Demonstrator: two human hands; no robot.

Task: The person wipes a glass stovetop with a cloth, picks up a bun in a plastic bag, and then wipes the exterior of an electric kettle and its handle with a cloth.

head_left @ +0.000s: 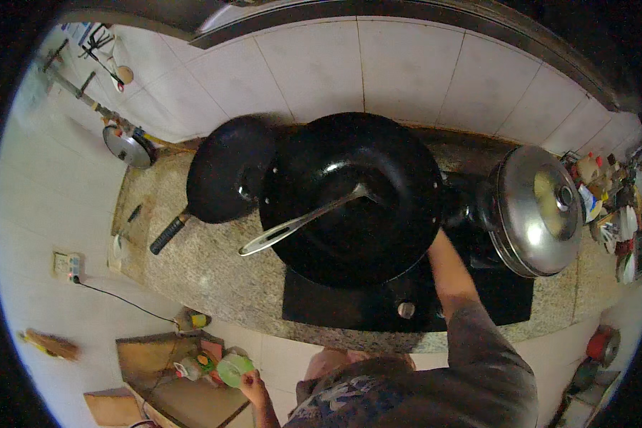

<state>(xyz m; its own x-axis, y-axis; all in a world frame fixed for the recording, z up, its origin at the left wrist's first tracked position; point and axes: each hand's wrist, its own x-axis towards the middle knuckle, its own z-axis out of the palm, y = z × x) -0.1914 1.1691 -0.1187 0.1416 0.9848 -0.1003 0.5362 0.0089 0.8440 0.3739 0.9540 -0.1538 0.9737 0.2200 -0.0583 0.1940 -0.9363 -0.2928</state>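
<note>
A large black wok (314,242) is over the left part of the black gas hob. Resting inside it, a metal spatula (299,223) has its long handle sticking out over the left rim. My right hand (439,242) reaches in at the wok's right edge, beside the rivets; the rim hides its fingers, so its grip does not show. Down at the lower left, well below the counter edge, my left hand (253,385) is closed on a pale green round dish (234,369). Whether that dish is a bowl or a lid is unclear.
Left of the wok lies a black frying pan (225,171). A domed metal lid (542,207) covers a pan on the right side of the hob (492,299). Bottles and packets (599,171) crowd the far right. An open wooden cabinet (214,406) stands lower left.
</note>
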